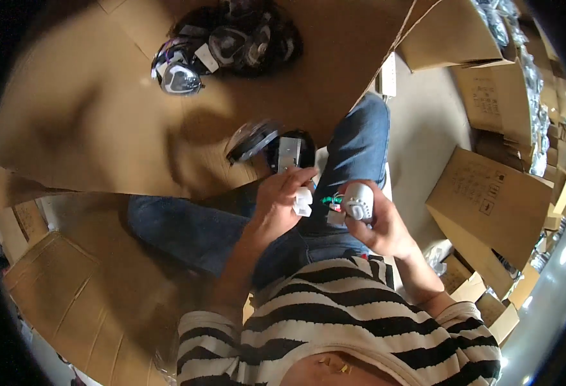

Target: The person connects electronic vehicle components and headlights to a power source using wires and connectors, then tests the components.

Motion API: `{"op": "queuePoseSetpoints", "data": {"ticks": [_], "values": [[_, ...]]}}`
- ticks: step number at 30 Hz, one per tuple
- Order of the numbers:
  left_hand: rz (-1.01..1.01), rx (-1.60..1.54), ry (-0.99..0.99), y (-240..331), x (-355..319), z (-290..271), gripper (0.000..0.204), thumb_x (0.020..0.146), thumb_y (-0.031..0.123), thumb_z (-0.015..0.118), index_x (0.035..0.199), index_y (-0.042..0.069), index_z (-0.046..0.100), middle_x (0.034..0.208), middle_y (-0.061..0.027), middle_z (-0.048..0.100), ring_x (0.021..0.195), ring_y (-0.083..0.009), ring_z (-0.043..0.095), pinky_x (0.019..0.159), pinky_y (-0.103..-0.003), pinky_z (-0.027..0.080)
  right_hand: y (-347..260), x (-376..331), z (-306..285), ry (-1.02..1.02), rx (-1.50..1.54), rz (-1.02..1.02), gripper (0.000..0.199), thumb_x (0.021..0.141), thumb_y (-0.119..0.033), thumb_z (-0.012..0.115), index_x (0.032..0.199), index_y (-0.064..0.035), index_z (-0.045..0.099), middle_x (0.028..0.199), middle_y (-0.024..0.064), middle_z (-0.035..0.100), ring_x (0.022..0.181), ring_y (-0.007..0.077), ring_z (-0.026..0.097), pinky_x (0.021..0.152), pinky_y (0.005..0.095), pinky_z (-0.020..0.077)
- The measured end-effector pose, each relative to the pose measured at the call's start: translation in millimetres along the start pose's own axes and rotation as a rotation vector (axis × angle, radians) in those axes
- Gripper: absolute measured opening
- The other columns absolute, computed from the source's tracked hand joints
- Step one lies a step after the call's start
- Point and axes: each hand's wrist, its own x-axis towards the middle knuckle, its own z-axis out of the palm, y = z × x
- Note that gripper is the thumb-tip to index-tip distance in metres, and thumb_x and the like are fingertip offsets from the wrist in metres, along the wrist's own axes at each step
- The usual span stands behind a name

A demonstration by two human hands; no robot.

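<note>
Curling around a smooth, rounded white device (359,198) is the right hand (388,230).

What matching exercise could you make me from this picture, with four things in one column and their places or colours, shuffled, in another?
Things
1. Rounded white device
2. Small white piece
3. Pile of black items
4. Shirt

Places or colours
A. Black-and-white stripes
B. In the right hand
C. On brown cardboard, near the picture's top
D. In the left hand

Right pairs: 1-B, 2-D, 3-C, 4-A
</note>
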Motion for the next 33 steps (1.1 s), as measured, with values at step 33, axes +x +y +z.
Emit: {"op": "queuePoseSetpoints", "data": {"ticks": [33], "values": [[0.114,0.189,-0.36,26,6,2,0.073,0.054,0.007,0.065,0.12,0.002,0.035,0.065,-0.0072,0.05,0.056,-0.0216,0.051,0.055,-0.033,0.041,0,-19,-17,0.182,0.015,0.109,0.039,0.067,-0.001,0.052,0.104,-0.0027,0.04,0.083,0.0078,0.048,0.077,0.0146,0.047,0.068,0.0261,0.0388]]}}
